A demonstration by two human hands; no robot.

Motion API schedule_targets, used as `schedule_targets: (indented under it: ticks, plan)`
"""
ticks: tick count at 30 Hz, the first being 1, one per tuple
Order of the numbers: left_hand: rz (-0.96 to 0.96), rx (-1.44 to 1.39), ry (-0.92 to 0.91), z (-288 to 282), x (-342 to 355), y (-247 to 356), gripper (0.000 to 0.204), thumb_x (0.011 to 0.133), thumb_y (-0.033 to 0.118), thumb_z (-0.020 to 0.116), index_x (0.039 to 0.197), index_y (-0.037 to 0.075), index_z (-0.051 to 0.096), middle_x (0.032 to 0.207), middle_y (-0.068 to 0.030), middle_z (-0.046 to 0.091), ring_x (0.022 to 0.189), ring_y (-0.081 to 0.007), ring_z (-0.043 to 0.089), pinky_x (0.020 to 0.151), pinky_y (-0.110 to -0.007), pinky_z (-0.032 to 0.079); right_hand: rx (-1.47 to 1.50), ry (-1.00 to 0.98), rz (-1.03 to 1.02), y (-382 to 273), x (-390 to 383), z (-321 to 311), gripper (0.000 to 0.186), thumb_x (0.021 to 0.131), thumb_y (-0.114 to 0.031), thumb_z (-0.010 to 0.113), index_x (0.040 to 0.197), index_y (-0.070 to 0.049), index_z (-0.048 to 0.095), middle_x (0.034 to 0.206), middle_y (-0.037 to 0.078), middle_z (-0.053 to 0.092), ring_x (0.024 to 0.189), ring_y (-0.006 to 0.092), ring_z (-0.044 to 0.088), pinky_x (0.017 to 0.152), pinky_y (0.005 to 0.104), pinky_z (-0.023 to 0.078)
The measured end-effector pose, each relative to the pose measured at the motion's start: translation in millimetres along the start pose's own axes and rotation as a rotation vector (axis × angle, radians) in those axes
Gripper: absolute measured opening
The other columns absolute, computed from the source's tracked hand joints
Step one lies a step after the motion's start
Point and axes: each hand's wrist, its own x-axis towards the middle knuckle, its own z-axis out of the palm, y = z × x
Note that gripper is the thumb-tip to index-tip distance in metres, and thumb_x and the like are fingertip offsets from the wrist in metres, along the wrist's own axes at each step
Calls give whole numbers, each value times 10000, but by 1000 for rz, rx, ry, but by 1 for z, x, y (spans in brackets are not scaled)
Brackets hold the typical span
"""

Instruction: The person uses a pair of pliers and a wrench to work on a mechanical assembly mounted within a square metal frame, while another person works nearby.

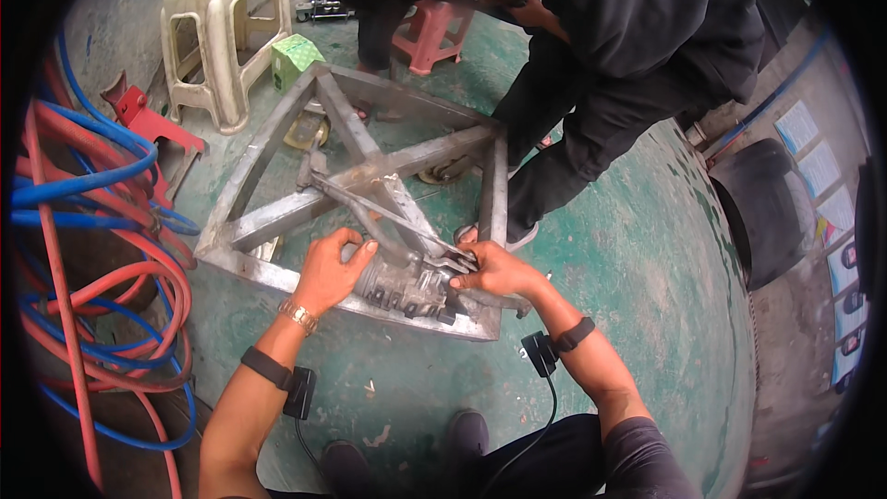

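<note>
Head view: green concrete floor point(637, 249), coiled hoses point(83, 222), plastic stool point(226, 28).

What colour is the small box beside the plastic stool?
Green, with a pale patterned top: the small box, clearest in the head view.

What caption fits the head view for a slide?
Both hands, left and right, grip a finned metal engine part on a welded steel frame.

light: soft, even daylight | shadows: faint | focus: sharp centre | edges: fisheye bending, dark vignette
</note>
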Motion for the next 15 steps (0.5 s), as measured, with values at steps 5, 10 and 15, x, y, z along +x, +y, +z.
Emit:
schedule_targets:
  ticks: [5,10,15]
  plan:
    - [-25,0,-18,-1,0,1,397,894,340,713,963,-49,672,894,-219,710,854,-350,703,753,-386,519,-2,-8,6,0,0,0,424,817,-218,806,1133,4,630,908,168,692,839,236,635,792,376,489]
    - [-32,9,-23,-1,1,1,407,892,348,713,966,-49,671,905,-224,709,863,-354,702,759,-387,518,24,9,15,-3,-1,0,419,819,-213,806,1131,6,631,905,160,691,835,215,625,791,366,489]
    - [-29,13,-23,0,1,-1,421,891,352,712,980,-56,666,919,-233,707,874,-360,701,775,-391,522,10,8,29,-8,-2,-1,404,826,-205,802,1128,5,633,899,141,691,836,191,614,793,353,487]
